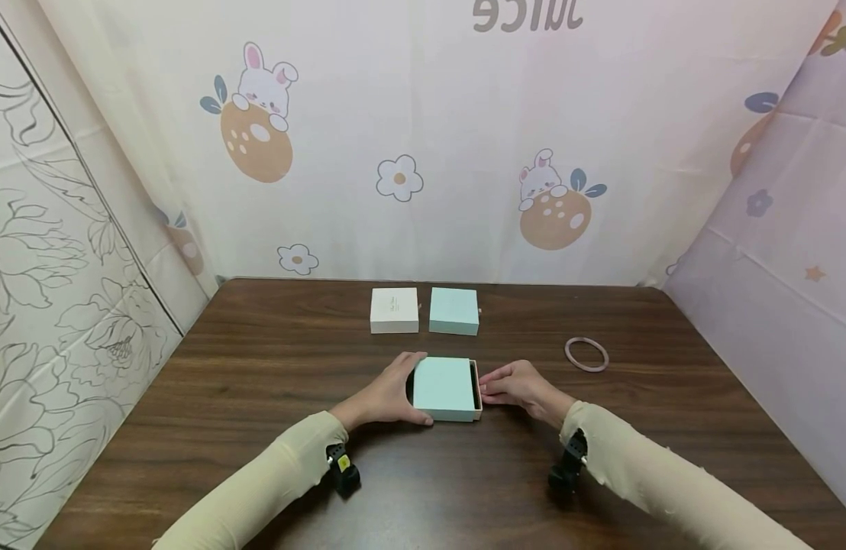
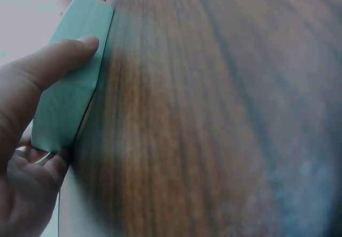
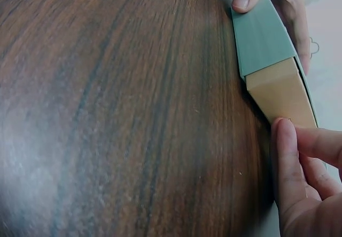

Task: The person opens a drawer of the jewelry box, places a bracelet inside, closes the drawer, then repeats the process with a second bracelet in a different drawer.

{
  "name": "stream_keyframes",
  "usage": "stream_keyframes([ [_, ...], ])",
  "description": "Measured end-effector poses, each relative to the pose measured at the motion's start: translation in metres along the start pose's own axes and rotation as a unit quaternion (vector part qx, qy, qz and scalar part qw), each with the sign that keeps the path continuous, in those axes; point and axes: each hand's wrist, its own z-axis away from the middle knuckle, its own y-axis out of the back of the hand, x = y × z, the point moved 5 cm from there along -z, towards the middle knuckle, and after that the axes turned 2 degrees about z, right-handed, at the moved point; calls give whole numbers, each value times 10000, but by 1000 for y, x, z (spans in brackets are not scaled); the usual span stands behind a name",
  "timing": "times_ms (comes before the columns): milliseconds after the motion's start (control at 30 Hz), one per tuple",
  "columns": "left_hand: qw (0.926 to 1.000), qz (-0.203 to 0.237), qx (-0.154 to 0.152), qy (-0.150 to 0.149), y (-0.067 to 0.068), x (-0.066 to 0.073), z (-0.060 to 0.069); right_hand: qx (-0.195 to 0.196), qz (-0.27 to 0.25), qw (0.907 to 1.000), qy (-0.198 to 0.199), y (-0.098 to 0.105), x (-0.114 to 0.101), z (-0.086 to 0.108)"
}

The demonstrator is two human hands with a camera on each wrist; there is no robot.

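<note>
Between the fingers of the left hand (image 1: 387,395) and those of the right hand (image 1: 524,386), the mint-green box cover (image 1: 442,386) looks like smooth, matt card (paper-faced, I'd say from here). The peach inner drawer (image 3: 283,90), right at the right fingertips, has the same flat, papery finish. Under the fingers, the tabletop (image 1: 258,389) shows streaky wood grain with a glossy sheen. Well beyond them hangs a printed curtain (image 1: 340,99) of matt, lightly creased cloth.
</note>
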Motion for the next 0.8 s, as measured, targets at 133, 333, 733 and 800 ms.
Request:
stream_keyframes([
  [133, 10000, 46, 24, -20, 1, 1, 0, -11, -11, 10000, -3, 2, 0, 1],
  [333, 10000, 68, 15, -8, 0, 1, 0, -32, -7, 10000, -13, 5, 1, 1],
  [733, 9999, 6, -18, 118, -1, -1, 0, 156, 95, 9997, -184, 15, 3, 6],
  [800, 9999, 7, -18, 138, -1, 0, 1, 179, 98, 9996, -184, 17, 5, 6],
])
